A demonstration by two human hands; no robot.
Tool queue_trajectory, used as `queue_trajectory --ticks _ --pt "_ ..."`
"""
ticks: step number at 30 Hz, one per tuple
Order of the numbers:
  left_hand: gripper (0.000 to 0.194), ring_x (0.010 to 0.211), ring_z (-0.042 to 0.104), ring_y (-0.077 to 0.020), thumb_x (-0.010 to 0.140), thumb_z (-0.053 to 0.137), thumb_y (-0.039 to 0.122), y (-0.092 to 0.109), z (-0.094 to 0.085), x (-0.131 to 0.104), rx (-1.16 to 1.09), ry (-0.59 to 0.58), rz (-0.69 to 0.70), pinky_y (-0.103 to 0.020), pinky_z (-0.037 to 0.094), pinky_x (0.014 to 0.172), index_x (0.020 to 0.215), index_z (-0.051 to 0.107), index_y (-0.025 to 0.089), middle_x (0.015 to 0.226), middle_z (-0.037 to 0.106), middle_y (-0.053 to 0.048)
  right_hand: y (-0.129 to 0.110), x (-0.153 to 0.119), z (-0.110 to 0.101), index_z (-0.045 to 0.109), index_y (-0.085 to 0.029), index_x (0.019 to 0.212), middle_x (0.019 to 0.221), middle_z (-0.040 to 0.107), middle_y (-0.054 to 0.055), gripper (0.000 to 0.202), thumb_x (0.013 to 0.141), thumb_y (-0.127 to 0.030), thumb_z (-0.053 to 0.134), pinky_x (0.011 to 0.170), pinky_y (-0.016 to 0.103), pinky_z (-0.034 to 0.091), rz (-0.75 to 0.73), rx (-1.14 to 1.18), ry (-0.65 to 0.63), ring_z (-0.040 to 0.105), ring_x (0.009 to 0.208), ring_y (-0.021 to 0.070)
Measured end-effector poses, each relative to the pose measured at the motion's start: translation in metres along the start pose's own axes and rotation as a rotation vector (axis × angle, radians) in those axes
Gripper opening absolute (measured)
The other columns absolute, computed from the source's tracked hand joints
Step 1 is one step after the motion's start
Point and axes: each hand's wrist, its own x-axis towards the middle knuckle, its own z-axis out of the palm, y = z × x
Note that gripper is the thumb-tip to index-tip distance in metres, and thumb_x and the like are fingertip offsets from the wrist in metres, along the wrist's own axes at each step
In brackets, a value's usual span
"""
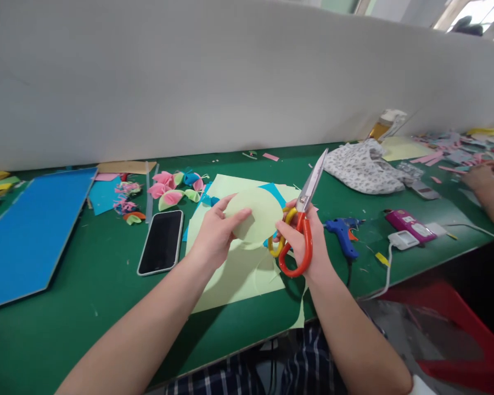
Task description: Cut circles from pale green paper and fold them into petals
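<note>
My left hand (214, 229) pinches a pale green paper circle (260, 213), thumb on top and fingers underneath. In my right hand (316, 244) is a pair of scissors (308, 189) with one red and one yellow handle loop, blades pointing up and away. The thumb and fingers of that hand also meet the circle's right edge. Beneath both hands lie larger pale green paper sheets (222, 288), with blue paper (274, 192) partly showing. A thin pale green offcut (300, 315) hangs near the table's front edge, below my right hand.
Left of the sheets are a phone (161, 241), paper flowers (167, 189) and a blue board (37, 230). To the right lie a blue glue gun (343, 233), a patterned cloth (356, 167) and a magenta power strip (409, 224). Another person's hands (483, 178) are at far right.
</note>
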Motion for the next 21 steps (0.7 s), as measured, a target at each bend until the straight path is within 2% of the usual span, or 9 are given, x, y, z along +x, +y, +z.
queue_trajectory --ticks 3,5,8,12,16,21 --pt "0.039 0.070 0.070 -0.0146 0.068 0.086 0.032 -0.006 0.003 -0.002 -0.032 -0.016 -0.041 -0.022 0.057 0.060 0.102 0.072 0.020 0.094 0.077 -0.006 -0.001 0.001 0.000 0.046 -0.028 0.098 0.076 0.052 -0.008 0.032 0.074 -0.028 0.069 0.057 0.030 0.057 0.034 0.077 0.033 0.058 0.054 0.0095" --pt "0.036 0.074 0.071 -0.0169 0.066 0.088 0.029 -0.008 0.005 -0.004 0.000 -0.034 -0.053 -0.024 0.059 0.063 0.097 0.074 0.017 0.096 0.078 -0.008 -0.001 0.001 0.000 0.046 -0.028 0.097 0.076 0.052 -0.008 0.033 0.074 -0.028 0.069 0.057 0.030 0.056 0.035 0.091 0.034 0.058 0.054 0.0099" --pt "0.034 0.081 0.073 -0.0205 0.063 0.088 0.025 -0.005 0.006 -0.008 0.038 0.014 0.074 -0.026 0.060 0.069 0.093 0.077 0.015 0.096 0.078 -0.009 0.002 0.002 0.000 0.045 -0.028 0.098 0.079 0.053 -0.006 0.035 0.076 -0.035 0.071 0.059 0.031 0.056 0.023 0.117 0.007 0.058 0.057 0.0109" --pt "0.032 0.087 0.074 -0.0224 0.067 0.086 0.030 0.004 0.008 -0.014 0.030 0.167 0.246 -0.026 0.059 0.069 0.095 0.077 0.016 0.098 0.079 -0.009 0.012 -0.005 0.002 0.045 -0.029 0.109 0.089 0.054 -0.002 0.051 0.076 -0.057 0.072 0.065 0.032 0.054 -0.048 0.162 -0.163 0.056 0.069 0.0140" --pt "0.034 0.093 0.074 -0.0248 0.068 0.086 0.034 0.011 0.012 -0.019 0.008 0.240 0.307 -0.029 0.060 0.073 0.096 0.076 0.017 0.102 0.078 -0.009 0.019 -0.018 0.011 0.045 -0.030 0.122 0.103 0.056 0.003 0.075 0.069 -0.078 0.067 0.078 0.039 0.052 -0.020 0.065 -0.258 0.056 0.084 0.0195" --pt "0.031 0.098 0.073 -0.0259 0.070 0.084 0.034 0.012 0.015 -0.023 0.027 0.258 0.381 -0.035 0.060 0.084 0.095 0.076 0.018 0.103 0.078 -0.007 0.022 -0.025 0.017 0.043 -0.031 0.125 0.108 0.055 0.005 0.087 0.060 -0.085 0.066 0.078 0.040 0.051 0.048 0.005 -0.324 0.054 0.086 0.0216"
